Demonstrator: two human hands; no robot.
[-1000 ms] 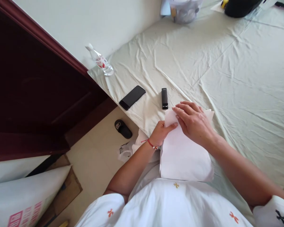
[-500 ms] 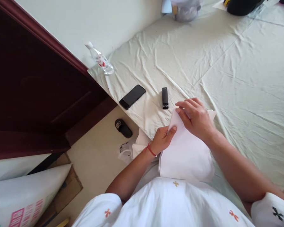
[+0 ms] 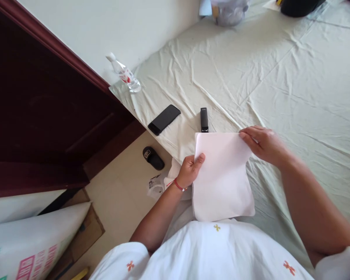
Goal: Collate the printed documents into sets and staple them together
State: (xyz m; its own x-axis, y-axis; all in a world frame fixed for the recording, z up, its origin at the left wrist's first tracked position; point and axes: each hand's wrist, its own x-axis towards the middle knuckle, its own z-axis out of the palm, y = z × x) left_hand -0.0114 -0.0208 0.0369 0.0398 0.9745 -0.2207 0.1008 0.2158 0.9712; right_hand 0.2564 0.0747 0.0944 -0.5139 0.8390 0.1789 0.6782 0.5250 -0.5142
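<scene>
A stack of white paper [image 3: 221,179] is held in front of my chest, its top edge roughly level. My left hand [image 3: 192,168] grips the stack's left edge, thumb on the front and fingers hidden behind. At the top right corner, my right hand [image 3: 261,143] pinches the paper between thumb and fingers. Just beyond the top edge lies a black stapler [image 3: 204,119], its near end meeting the paper's edge in view. A black phone [image 3: 164,119] rests to the left of it.
A pale sheet covers the bed [image 3: 294,97]. Near the wall stands a clear bottle [image 3: 125,74]. On the floor are a black slipper [image 3: 153,158] and a plastic bag [image 3: 155,186]. A printed sack [image 3: 41,237] is at lower left. A filled clear bag [image 3: 230,13] sits at the back.
My right hand has moved right, from the top left part of the paper to its top right corner. The lifted sheet now lies spread flat. My left hand shifted slightly left.
</scene>
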